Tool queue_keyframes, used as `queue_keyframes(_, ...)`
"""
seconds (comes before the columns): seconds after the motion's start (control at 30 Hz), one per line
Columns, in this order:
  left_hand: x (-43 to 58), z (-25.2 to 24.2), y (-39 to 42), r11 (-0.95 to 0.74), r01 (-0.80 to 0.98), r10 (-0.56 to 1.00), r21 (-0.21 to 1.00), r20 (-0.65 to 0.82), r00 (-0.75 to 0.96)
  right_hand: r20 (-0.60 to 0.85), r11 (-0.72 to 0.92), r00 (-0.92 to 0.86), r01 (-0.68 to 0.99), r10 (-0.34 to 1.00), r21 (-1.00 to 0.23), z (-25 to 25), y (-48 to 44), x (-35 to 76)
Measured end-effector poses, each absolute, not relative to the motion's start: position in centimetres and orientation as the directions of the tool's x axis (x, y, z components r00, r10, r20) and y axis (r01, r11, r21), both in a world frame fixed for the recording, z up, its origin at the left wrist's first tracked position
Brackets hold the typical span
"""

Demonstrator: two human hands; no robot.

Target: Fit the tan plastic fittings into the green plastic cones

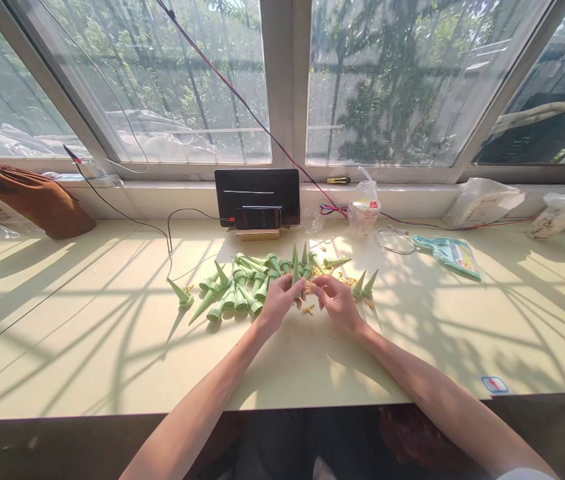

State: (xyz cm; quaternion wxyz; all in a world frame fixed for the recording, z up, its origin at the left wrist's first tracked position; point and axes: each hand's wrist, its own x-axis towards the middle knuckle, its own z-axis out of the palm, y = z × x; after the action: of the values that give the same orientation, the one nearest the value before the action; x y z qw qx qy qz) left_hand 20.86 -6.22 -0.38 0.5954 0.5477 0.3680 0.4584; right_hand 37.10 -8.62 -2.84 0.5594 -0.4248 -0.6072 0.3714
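My left hand (pixel 277 301) and my right hand (pixel 336 300) meet over the middle of a pale yellow table (pixel 112 347). Both are pinched together on a green cone-shaped spike (pixel 296 272) and a small yellow piece (pixel 308 288) between the fingertips. A pile of green cone spikes (pixel 237 283) lies just left of my left hand. Two more spikes (pixel 365 285) stand upright right of my right hand. Small yellow bits (pixel 307 309) lie on the table under my hands.
A dark tablet (pixel 257 193) with a phone (pixel 257 218) leans against the window sill behind the pile. Further along are a plastic bag (pixel 363 205), a coiled wire (pixel 395 241), a teal packet (pixel 447 253), and at left a brown pouch (pixel 37 200). A cable (pixel 169 240) crosses the table.
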Motion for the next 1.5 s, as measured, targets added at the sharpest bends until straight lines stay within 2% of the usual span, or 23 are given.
queue_keyframes(1.5,21.02,-0.48,-6.37,-0.049,-0.120,0.950,0.992,0.083,0.300,0.390,0.397,-0.074,0.158,0.918,-0.904,-2.69,-8.71,36.96)
